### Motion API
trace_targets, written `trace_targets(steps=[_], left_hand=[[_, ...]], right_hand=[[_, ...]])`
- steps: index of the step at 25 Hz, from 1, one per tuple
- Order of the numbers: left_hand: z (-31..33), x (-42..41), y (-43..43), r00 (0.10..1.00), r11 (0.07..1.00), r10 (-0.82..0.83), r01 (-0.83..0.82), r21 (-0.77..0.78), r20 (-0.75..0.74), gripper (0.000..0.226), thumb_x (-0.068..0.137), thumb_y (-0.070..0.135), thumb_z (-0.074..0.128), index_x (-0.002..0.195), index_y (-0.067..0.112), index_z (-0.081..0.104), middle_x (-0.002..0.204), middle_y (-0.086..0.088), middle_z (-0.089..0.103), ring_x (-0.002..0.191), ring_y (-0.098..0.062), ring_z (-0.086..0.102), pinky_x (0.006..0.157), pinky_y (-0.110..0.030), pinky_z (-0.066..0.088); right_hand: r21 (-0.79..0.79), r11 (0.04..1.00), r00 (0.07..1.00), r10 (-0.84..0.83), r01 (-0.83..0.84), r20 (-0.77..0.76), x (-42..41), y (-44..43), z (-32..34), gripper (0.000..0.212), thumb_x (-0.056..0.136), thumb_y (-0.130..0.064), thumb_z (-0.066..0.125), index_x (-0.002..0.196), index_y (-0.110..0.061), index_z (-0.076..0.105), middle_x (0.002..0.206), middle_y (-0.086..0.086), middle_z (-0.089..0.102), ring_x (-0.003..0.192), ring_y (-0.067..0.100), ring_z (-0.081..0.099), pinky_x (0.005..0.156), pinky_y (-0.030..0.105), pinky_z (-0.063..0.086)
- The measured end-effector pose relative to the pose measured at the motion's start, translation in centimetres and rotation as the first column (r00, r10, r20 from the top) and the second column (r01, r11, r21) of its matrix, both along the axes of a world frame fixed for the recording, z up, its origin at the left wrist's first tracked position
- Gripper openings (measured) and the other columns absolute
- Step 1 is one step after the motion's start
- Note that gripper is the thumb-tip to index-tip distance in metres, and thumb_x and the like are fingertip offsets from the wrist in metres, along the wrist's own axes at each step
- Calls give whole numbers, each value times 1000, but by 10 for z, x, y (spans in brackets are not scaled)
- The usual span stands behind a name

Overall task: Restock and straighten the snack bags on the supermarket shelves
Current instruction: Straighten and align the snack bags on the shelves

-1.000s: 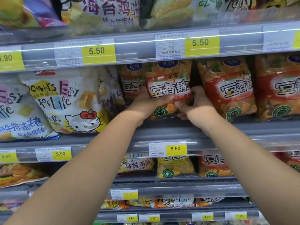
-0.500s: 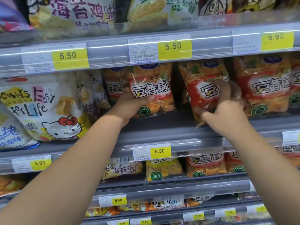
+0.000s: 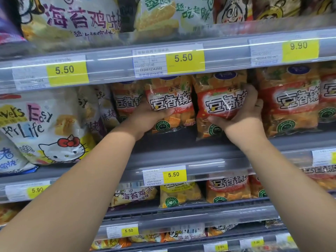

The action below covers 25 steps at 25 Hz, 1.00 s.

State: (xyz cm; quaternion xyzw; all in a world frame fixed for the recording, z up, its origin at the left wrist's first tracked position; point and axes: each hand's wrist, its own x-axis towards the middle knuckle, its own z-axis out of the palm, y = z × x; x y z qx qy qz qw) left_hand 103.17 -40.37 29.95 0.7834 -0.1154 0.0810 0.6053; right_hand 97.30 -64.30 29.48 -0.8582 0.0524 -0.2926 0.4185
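Across the whole view: we face grey supermarket shelves point(image 3: 181, 153) in tiers, each front rail carrying price labels; our two bare arms reach up from the near edge to the middle tier.
Top tier: large pale snack bags point(image 3: 76, 20) with purple and green lettering stand in a row, their lower parts blurred behind the clear rail.
Middle tier, left: a big white bag point(image 3: 45, 128) printed with a cartoon cat leans there, more white bags behind it.
Middle tier, right: a neighbouring orange bag point(image 3: 294, 102) stands just beside our right hand point(image 3: 243, 113).
Lower tiers: smaller rows of orange bags point(image 3: 227, 188), with yellow and white ones to their left.
Left orange bag point(image 3: 171, 99): upright at the centre of the middle tier, touching the bag on its right.
Right orange bag point(image 3: 218, 104): upright beside it, its bottom edge a little lower.
Left hand point(image 3: 145, 117): we grip the left orange bag at its lower left side, thumb pressed across the front, other fingers hidden behind.
Right hand: we grip the right orange bag, fingers curled round its right edge, thumb on the front below the banner.
Print on both: red banner, black characters outlined in white, green round seal near the bottom.
Price labels: a yellow 5.50 tag point(image 3: 183, 58) sits above the held bags, a 9.90 tag point(image 3: 299, 46) to the right, another 5.50 tag point(image 3: 173, 174) below them.
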Motion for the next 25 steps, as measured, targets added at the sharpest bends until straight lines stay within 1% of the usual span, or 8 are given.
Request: trace_targets(steps=[2,5,8,13,17,19,23,25], left_hand=[[0,1,3,1000,1000,-23,23,3,-18,54,78,9,79,124,20,53,121,-2,67,112,-15,63,108,-37,44],[0,2,4,999,1000,-18,18,3,-43,80,69,24,88,137,14,47,122,0,68,113,-14,64,107,-37,45],[1,-2,1,999,1000,2,-1,9,-51,99,53,38,94,137,16,47,120,3,69,112,-13,64,104,-36,47],[5,-8,2,997,1000,-20,19,-20,-70,42,77,9,78,108,28,55,108,6,69,102,-11,65,89,-24,52],[8,-10,4,995,999,-28,25,-31,-95,43,79,9,76,110,28,54,112,3,69,105,-15,65,93,-32,51],[8,-11,4,994,999,-38,36,-24,-107,46,80,9,75,115,29,52,114,5,69,103,-11,65,90,-30,50],[13,-16,5,994,998,-61,62,10,-89,36,83,4,71,105,28,54,106,9,67,93,-1,64,89,-26,51],[11,-17,9,994,998,-60,62,18,-91,46,81,7,73,118,26,52,112,6,68,99,-6,65,96,-32,50]], right_hand=[[-15,998,998,-59,59,4,6,0,0,110,66,-34,87,149,-23,17,141,18,27,125,41,40,102,43,38],[-133,987,990,-104,91,-94,15,2,3,118,64,-46,86,151,-19,10,142,21,23,126,44,38,104,47,39],[-154,986,990,-81,63,-115,18,-2,5,125,58,-53,85,151,-20,7,143,21,21,126,44,41,103,47,42],[-111,990,988,72,-87,-137,9,-14,5,119,70,-39,84,153,-30,-2,148,17,24,131,37,38,104,43,38],[-175,982,992,47,-67,-117,16,-20,6,113,77,-27,80,153,-34,-4,151,15,22,134,37,36,101,44,39],[-189,980,993,36,-57,-111,20,-19,5,112,79,-26,78,153,-34,-6,153,16,18,136,38,33,102,46,38],[-250,967,989,5,-42,-149,24,-18,4,112,83,-30,75,152,-30,-13,155,18,10,138,40,27,107,48,33],[-273,961,987,-10,-34,-159,23,-17,4,112,84,-32,73,152,-30,-15,156,18,8,139,40,26,107,48,33]])
